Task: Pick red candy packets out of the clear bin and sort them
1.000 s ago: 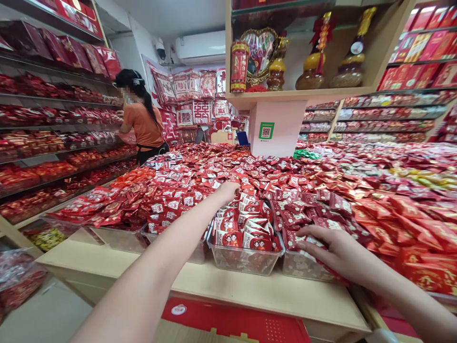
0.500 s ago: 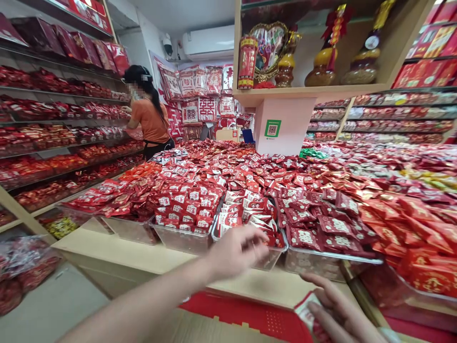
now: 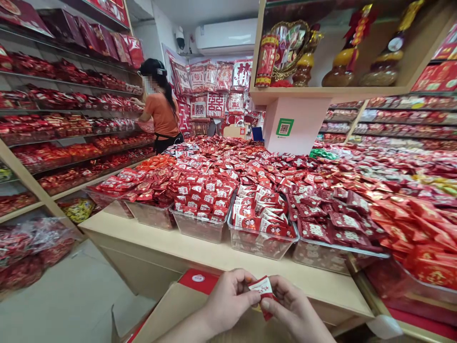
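Between my two hands is a small red and white candy packet (image 3: pixel 264 290) with printed writing. My left hand (image 3: pixel 228 297) pinches its left edge with thumb and fingertips. On the other side, my right hand (image 3: pixel 291 302) grips the packet's right and lower part. Both hands are low, over an open cardboard box (image 3: pixel 167 312) with a red flap. Just beyond them, a clear plastic bin (image 3: pixel 262 243) holds red and white packets that look similar, standing in rows.
More bins line the wooden counter (image 3: pixel 150 247), among them one of dark red packets (image 3: pixel 317 231) and one of orange-red packets (image 3: pixel 428 267). A person in an orange top (image 3: pixel 162 114) stands at the left shelves (image 3: pixel 64 114). A display cabinet (image 3: pixel 335 90) overhangs the counter.
My left hand has come back from above the bin of red and white packets to meet my right hand. Both now hold the candy packet. The view has shifted slightly left.
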Motion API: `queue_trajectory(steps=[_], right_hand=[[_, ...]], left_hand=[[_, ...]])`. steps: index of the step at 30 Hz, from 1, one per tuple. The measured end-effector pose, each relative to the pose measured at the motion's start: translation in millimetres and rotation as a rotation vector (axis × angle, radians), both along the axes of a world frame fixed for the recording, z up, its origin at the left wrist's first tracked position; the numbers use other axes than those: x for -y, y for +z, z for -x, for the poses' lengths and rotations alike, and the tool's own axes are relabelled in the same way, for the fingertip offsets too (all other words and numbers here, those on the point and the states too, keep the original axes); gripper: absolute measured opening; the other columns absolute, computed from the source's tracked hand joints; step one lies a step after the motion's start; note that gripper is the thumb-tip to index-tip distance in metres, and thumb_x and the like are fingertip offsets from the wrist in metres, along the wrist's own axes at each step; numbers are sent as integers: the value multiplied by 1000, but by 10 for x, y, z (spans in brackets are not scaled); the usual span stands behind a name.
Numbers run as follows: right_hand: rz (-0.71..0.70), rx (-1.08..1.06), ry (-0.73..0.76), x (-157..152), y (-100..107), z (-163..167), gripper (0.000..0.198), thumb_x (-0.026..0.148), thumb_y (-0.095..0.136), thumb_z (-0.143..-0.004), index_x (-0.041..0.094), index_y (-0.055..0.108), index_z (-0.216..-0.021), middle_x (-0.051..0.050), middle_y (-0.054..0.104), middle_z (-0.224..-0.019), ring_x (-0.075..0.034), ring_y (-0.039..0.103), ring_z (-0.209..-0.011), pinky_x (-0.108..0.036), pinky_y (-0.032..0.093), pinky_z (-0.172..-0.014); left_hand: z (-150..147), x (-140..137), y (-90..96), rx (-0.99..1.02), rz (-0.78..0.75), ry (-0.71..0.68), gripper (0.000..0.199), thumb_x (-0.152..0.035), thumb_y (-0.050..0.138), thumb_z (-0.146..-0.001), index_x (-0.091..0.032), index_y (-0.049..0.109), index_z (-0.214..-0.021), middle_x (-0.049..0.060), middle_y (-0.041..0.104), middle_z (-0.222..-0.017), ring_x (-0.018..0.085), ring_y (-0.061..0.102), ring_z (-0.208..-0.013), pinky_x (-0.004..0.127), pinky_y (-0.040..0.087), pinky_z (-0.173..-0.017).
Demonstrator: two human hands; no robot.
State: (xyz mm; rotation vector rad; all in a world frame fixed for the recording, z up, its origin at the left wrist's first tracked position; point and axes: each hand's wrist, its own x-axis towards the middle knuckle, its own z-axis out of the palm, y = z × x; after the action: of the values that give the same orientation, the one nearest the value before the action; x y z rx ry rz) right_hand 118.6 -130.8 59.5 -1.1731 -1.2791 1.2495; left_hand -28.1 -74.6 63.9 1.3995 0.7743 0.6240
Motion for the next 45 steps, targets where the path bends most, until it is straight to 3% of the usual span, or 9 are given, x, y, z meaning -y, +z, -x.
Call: queue_trajectory(steps=[3, 6, 9, 12, 21, 27, 34, 38, 45], right_hand=[[-7, 130, -2, 17, 13, -52, 24, 40, 53, -76, 17, 54, -83, -4, 58, -77, -17, 54, -74, -29, 44, -65], [-12, 165, -36, 13, -8, -78, 26, 40, 51, -77, 16, 54, -88, -4, 58, -78, -18, 55, -75, -29, 44, -66], [-22, 166, -36, -2, -44, -83, 27, 39, 50, -78, 15, 54, -90, -5, 59, -82, -17, 54, -72, -28, 44, -64], [-24, 196, -38, -10, -61, -89, 26, 38, 49, -79, 15, 54, -90, -5, 59, -81, -16, 53, -67, -27, 43, -58], [-59, 408, -43, 12, -15, -126, 15, 27, 49, -76, 17, 57, -83, -2, 62, -75, -16, 54, -69, -25, 40, -62], [-64, 394, 6, -8, 22, -131, 11, 22, 49, -74, 18, 58, -80, 0, 61, -74, -14, 52, -68, -23, 39, -61], [-51, 366, 4, -10, 41, -150, 11, 23, 51, -72, 18, 59, -78, 1, 61, -72, -14, 52, -66, -22, 38, -60], [-43, 329, 7, -13, 15, -155, 12, 22, 51, -71, 18, 59, -79, 1, 61, -71, -14, 52, -65, -22, 38, -59], [-44, 286, 13, -13, -10, -156, 15, 21, 50, -71, 17, 60, -82, 0, 62, -73, -14, 52, -67, -23, 39, -60]], left_hand=[[31, 7, 26, -13, -94, 34, 27, -31, 58, -71, -12, 55, -90, 7, 60, -82, 14, 55, -72, 27, 44, -67], [59, -143, 284, -101, -433, 117, 25, -31, 46, -80, -18, 55, -99, 6, 58, -97, 13, 55, -84, 26, 45, -77], [-52, -471, 653, -229, -880, 40, 36, -30, 35, -85, -19, 48, -116, 5, 49, -122, 13, 41, -114, 27, 29, -100], [-368, -858, 892, -518, -1099, -125, 52, -38, 29, -85, -13, 32, -130, 6, 22, -140, 17, 15, -129, 32, 12, -108], [-1146, -1397, 826, -957, -1113, -223, 69, -55, 17, -81, -10, 25, -132, 12, 17, -141, 27, 10, -129, 48, 7, -104], [-1125, -1537, 830, -1004, -1060, -267, 65, -48, 21, -82, -10, 17, -135, 10, 8, -142, 29, 4, -129, 51, 10, -102], [-1044, -1640, 953, -882, -1210, -209, 43, -22, 26, -84, -14, 40, -124, 8, 29, -137, 20, 23, -126, 35, 19, -104], [-1012, -1613, 975, -836, -1251, -217, 40, -28, 25, -86, -16, 48, -117, 7, 40, -130, 17, 33, -121, 31, 24, -101], [-963, -1427, 912, -1041, -1167, -289, 64, -51, 19, -83, -10, 26, -132, 11, 16, -141, 30, 12, -128, 51, 9, -102]])
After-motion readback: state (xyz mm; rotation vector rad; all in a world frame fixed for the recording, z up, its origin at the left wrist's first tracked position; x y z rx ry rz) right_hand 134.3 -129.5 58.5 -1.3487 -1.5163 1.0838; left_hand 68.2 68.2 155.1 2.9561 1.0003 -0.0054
